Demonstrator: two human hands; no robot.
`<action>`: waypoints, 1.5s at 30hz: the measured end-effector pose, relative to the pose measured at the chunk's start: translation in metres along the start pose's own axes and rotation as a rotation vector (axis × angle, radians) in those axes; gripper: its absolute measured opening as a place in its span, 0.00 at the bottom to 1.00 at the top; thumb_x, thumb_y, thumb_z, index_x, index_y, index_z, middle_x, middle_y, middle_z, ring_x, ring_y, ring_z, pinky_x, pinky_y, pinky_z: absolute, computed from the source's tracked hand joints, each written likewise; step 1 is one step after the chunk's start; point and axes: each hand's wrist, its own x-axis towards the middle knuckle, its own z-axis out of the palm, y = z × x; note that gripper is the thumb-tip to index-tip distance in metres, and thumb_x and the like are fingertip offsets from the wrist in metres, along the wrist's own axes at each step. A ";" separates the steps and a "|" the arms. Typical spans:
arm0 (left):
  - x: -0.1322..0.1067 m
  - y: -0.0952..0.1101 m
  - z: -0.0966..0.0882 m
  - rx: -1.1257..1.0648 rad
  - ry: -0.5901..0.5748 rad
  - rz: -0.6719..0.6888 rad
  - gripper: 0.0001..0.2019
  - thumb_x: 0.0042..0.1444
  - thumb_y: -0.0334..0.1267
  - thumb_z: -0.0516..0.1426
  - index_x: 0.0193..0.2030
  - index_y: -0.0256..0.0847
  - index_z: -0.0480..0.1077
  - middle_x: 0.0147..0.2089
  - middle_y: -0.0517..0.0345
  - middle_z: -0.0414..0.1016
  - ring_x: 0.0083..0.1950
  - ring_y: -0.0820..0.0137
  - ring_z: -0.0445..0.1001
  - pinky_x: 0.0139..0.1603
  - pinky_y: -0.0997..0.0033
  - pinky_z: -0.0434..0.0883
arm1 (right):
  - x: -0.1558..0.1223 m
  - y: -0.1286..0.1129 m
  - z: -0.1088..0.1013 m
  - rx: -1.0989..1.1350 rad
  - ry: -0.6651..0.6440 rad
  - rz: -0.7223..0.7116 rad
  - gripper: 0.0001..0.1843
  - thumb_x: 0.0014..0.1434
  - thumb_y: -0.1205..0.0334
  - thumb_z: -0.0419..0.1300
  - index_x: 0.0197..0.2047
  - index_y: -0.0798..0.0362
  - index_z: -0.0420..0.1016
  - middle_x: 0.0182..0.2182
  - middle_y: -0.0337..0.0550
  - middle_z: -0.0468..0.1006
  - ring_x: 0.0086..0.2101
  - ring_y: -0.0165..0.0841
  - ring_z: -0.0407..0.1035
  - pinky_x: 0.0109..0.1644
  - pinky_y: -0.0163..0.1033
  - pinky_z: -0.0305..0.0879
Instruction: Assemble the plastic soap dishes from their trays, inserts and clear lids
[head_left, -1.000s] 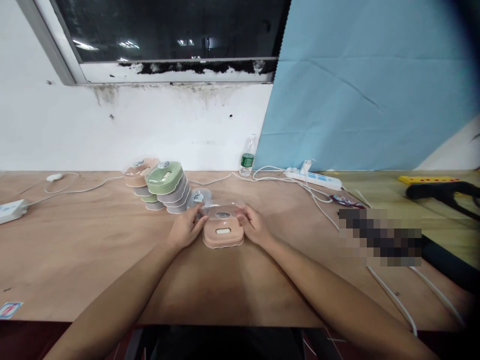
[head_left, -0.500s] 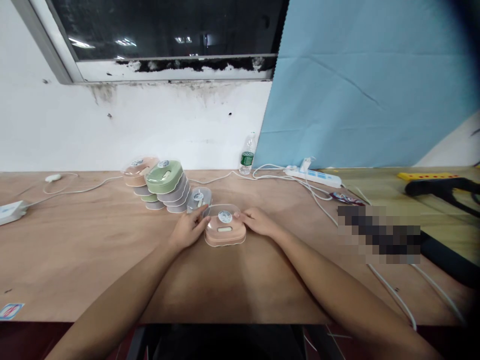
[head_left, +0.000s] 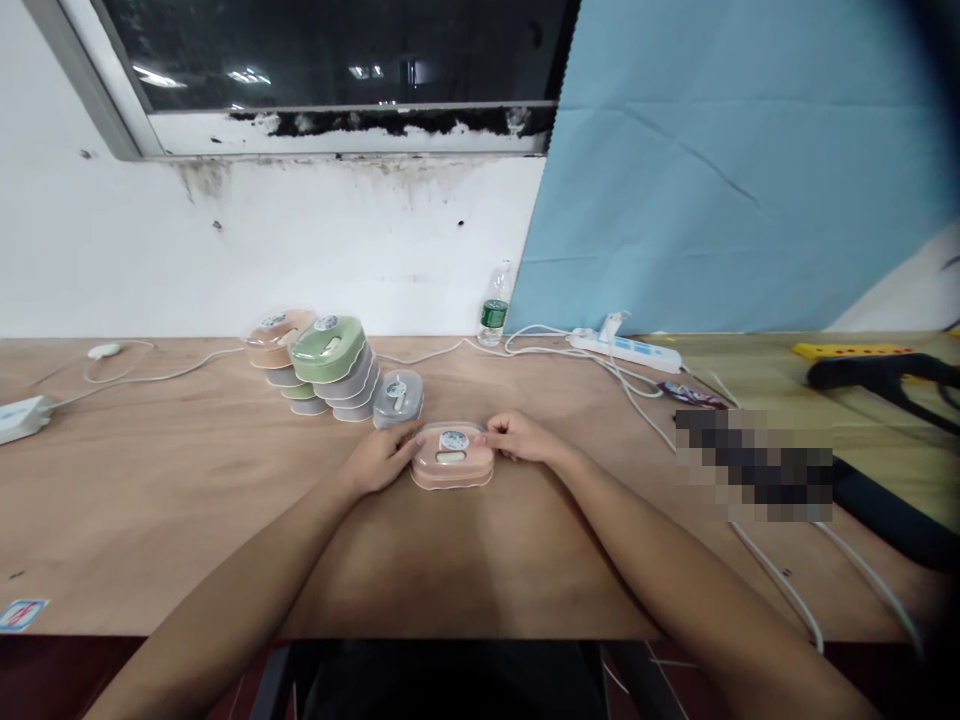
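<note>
I am seeing both hands closing in on a pink lidded box [head_left: 452, 457] that is lying flat on the wooden table [head_left: 150, 480], near the middle and just in front of me. The left hand [head_left: 379, 462] is pressing its fingertips against the box's left edge, and the right hand [head_left: 521, 438] is curling narrowly over the right edge, so the two are holding it between them. The clear lid is sitting on the pink base. A grey lidded box [head_left: 397, 398] is resting just behind it, apart from the hands. Further left, a leaning stack of boxes [head_left: 328, 349] is standing with a green one on top. A water bottle [head_left: 494, 312] and a power strip [head_left: 626, 350] are sitting by the wall.
</note>
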 end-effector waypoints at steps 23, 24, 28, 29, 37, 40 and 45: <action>-0.001 0.015 -0.012 0.279 0.007 -0.008 0.27 0.63 0.55 0.46 0.63 0.44 0.61 0.51 0.50 0.73 0.48 0.60 0.73 0.49 0.62 0.68 | 0.011 0.007 0.009 -0.181 0.288 -0.124 0.28 0.58 0.38 0.49 0.20 0.53 0.57 0.19 0.33 0.57 0.23 0.26 0.53 0.26 0.33 0.45; -0.001 0.018 -0.013 0.304 0.010 0.017 0.27 0.62 0.56 0.47 0.63 0.44 0.61 0.53 0.49 0.71 0.49 0.60 0.73 0.50 0.62 0.68 | 0.012 0.008 0.009 -0.195 0.323 -0.116 0.28 0.59 0.38 0.50 0.20 0.52 0.57 0.18 0.33 0.56 0.23 0.26 0.53 0.26 0.33 0.45; -0.004 0.025 -0.010 0.321 -0.038 0.070 0.39 0.51 0.64 0.54 0.65 0.44 0.58 0.61 0.46 0.65 0.55 0.54 0.70 0.52 0.60 0.68 | 0.013 0.010 0.007 -0.240 0.406 -0.088 0.28 0.59 0.39 0.49 0.20 0.52 0.56 0.17 0.33 0.57 0.22 0.27 0.53 0.26 0.33 0.43; -0.004 0.026 -0.008 0.321 -0.040 0.054 0.43 0.47 0.66 0.56 0.65 0.44 0.57 0.62 0.46 0.64 0.56 0.52 0.69 0.52 0.59 0.68 | 0.013 0.010 0.006 -0.250 0.410 -0.087 0.28 0.60 0.39 0.49 0.20 0.52 0.57 0.17 0.33 0.57 0.22 0.27 0.53 0.26 0.34 0.44; -0.003 0.023 -0.002 0.277 -0.127 0.011 0.47 0.47 0.61 0.60 0.69 0.45 0.47 0.61 0.45 0.67 0.57 0.50 0.70 0.50 0.58 0.69 | 0.008 0.005 0.005 -0.258 0.370 -0.123 0.28 0.62 0.39 0.46 0.22 0.52 0.60 0.19 0.36 0.64 0.23 0.29 0.56 0.28 0.33 0.48; -0.003 0.023 -0.003 0.275 -0.135 -0.001 0.45 0.49 0.60 0.58 0.70 0.47 0.47 0.59 0.46 0.69 0.54 0.51 0.72 0.48 0.59 0.69 | 0.008 0.006 0.005 -0.251 0.355 -0.126 0.28 0.62 0.38 0.45 0.23 0.53 0.62 0.20 0.37 0.67 0.24 0.30 0.58 0.29 0.33 0.49; -0.004 0.024 -0.004 0.243 -0.064 0.005 0.44 0.46 0.62 0.60 0.68 0.51 0.52 0.61 0.50 0.68 0.54 0.52 0.72 0.51 0.60 0.69 | 0.009 0.008 0.005 -0.212 0.360 -0.169 0.29 0.64 0.39 0.41 0.25 0.53 0.65 0.24 0.40 0.71 0.28 0.33 0.64 0.32 0.35 0.53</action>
